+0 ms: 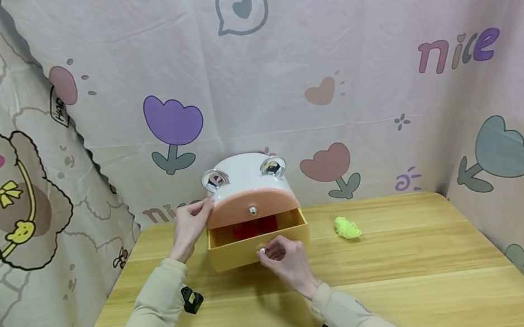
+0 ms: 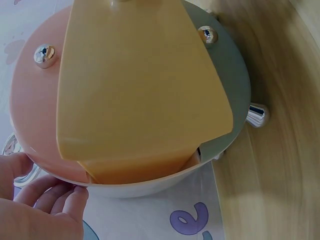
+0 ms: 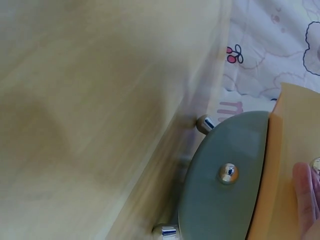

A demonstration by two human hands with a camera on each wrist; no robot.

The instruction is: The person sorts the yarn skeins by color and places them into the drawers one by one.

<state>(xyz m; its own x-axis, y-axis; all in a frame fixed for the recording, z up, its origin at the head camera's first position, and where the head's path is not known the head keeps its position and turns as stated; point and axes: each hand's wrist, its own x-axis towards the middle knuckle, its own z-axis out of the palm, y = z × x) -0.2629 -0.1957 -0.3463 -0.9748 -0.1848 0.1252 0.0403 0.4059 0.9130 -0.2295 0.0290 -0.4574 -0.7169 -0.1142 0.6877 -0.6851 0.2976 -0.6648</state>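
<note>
A small frog-faced drawer cabinet (image 1: 247, 172) with a white shell and two silver ring eyes stands at the back of the table. Its yellow middle drawer (image 1: 235, 255) is pulled out, and something red (image 1: 255, 227) lies inside. My right hand (image 1: 288, 264) pinches that drawer's silver knob (image 1: 262, 250) between thumb and fingers. At the cabinet's upper left edge, my left hand (image 1: 191, 226) grips the rim beside one eye. The pink top drawer (image 1: 233, 208) is closed, as is the green bottom drawer (image 3: 225, 175) below the yellow one.
To the right of the cabinet, a bundle of neon yellow yarn (image 1: 347, 227) lies on the wooden table (image 1: 408, 254). A printed cloth (image 1: 364, 29) hangs behind and along both sides. Silver feet (image 2: 257, 115) hold the cabinet off the tabletop.
</note>
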